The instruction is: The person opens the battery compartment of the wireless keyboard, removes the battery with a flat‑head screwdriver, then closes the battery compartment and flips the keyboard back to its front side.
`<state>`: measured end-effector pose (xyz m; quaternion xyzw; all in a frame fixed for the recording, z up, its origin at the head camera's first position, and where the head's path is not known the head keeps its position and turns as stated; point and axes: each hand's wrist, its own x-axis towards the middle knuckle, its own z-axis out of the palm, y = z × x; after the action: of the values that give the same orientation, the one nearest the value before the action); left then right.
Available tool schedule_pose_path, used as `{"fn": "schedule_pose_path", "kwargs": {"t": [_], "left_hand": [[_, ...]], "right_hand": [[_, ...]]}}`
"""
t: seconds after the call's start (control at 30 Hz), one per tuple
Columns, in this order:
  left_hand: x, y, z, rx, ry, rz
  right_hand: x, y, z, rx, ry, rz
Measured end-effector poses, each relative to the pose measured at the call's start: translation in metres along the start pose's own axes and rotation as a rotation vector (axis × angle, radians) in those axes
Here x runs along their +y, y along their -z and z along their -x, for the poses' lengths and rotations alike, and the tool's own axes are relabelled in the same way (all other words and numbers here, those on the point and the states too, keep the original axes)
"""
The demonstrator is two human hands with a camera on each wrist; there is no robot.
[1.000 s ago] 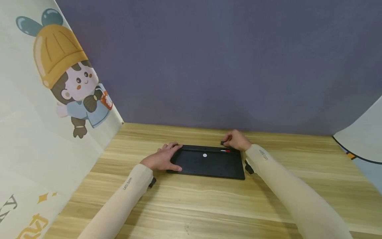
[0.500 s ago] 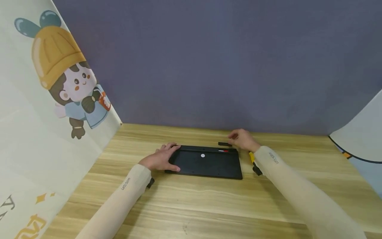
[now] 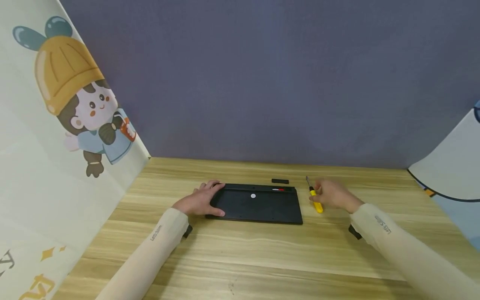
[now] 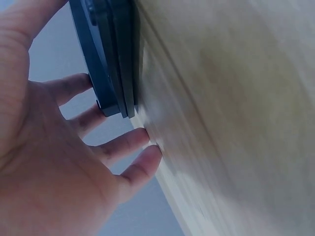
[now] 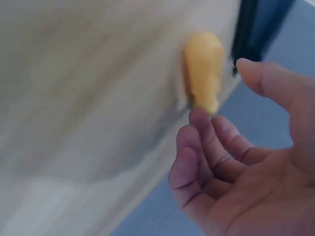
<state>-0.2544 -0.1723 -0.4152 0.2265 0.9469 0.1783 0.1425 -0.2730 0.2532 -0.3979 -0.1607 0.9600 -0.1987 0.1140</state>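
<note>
A slim black keyboard [image 3: 262, 208] lies underside up, with a round white sticker on it. In a slot along its far edge sits a small red and white battery [image 3: 278, 189]. My left hand [image 3: 200, 202] spans the keyboard's left end, thumb and fingers spread and fairly straight. The left wrist view shows fingertips against the keyboard's edge [image 4: 110, 64] and others on the table. To the right lies a yellow-handled screwdriver [image 3: 317, 205], shaft pointing away. My right hand [image 3: 333, 195] is at its handle; in the right wrist view the thumb stands apart from the handle [image 5: 204, 69].
A small black battery cover [image 3: 280, 181] lies on the wooden table [image 3: 240, 258] just behind the keyboard. A grey-blue partition [image 3: 262, 83] rises along the table's back edge. On the left stands a white wall with a cartoon figure [image 3: 106, 137].
My right hand has let go of the black cover behind the keyboard and moved right and nearer, to the screwdriver. The left hand stays on the keyboard.
</note>
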Motion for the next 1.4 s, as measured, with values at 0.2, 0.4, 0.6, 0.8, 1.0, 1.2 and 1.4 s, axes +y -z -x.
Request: {"fn": "schedule_pose_path", "kwargs": {"t": [0.2, 0.4, 0.6, 0.8, 1.0, 1.2, 1.4], "left_hand": [[0.000, -0.002, -0.002, 0.004, -0.006, -0.007], [0.000, -0.002, -0.002, 0.006, -0.002, -0.002], [0.000, -0.003, -0.002, 0.009, 0.004, 0.002], [0.001, -0.002, -0.001, 0.008, 0.013, -0.007], [0.000, -0.002, 0.000, 0.011, 0.007, -0.011], [0.001, -0.002, 0.000, 0.012, -0.001, -0.019], [0.000, -0.002, 0.000, 0.013, -0.004, -0.015]], "right_hand": [[0.004, -0.014, 0.013, -0.020, -0.065, -0.063], [0.004, -0.016, 0.016, -0.002, -0.090, -0.055], [0.004, -0.011, 0.022, 0.056, -0.122, 0.003], [0.003, 0.002, 0.029, 0.225, -0.074, 0.027], [-0.002, 0.012, 0.031, 0.477, 0.045, -0.024], [-0.007, 0.013, 0.028, 0.623, 0.113, -0.048], [-0.016, 0.015, 0.027, 0.690, 0.171, -0.050]]}}
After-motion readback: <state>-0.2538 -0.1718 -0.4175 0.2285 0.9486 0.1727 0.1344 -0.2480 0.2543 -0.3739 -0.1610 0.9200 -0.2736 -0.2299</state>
